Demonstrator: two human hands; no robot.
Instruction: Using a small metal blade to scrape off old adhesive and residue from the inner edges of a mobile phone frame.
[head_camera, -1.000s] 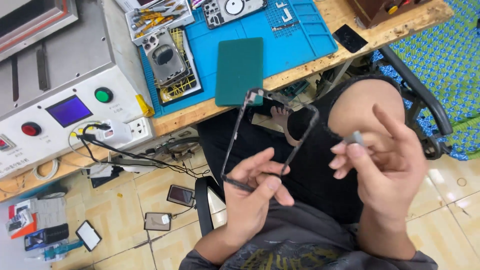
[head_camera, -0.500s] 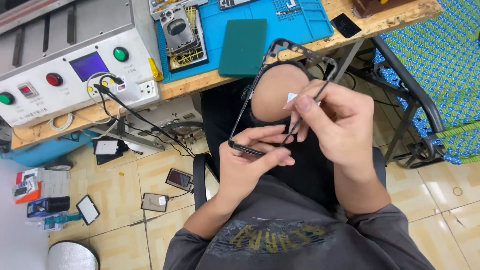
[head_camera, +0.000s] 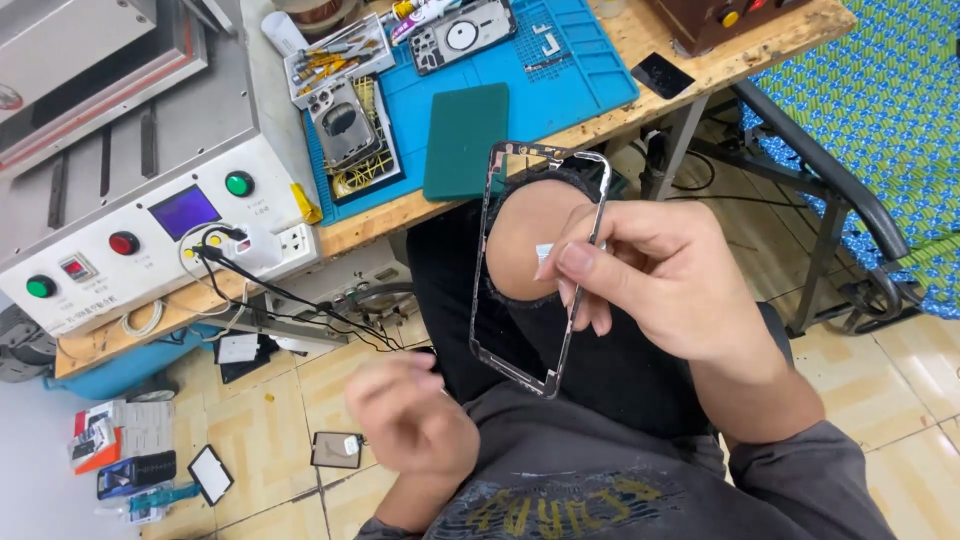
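Observation:
A thin metal phone frame (head_camera: 481, 260), empty in the middle, is held upright over my lap in front of my bare knee (head_camera: 525, 235). My right hand (head_camera: 660, 280) pinches its right long edge between thumb and fingers. Lower left, my left hand (head_camera: 415, 420) hangs apart from the frame, fingers curled and blurred by motion. I cannot tell whether anything is in it.
A wooden bench (head_camera: 400, 215) ahead carries a blue work mat (head_camera: 560, 70), a green pad (head_camera: 465, 140), phone parts and a grey machine (head_camera: 150, 150) with coloured buttons. Cables hang beneath. Small screens (head_camera: 335, 450) and boxes (head_camera: 120, 450) lie on the tiled floor. A metal frame (head_camera: 830, 190) stands right.
My left hand has let go of the frame's lower end and dropped toward my lap. My right hand now grips the frame's right edge alone. The view has tilted down.

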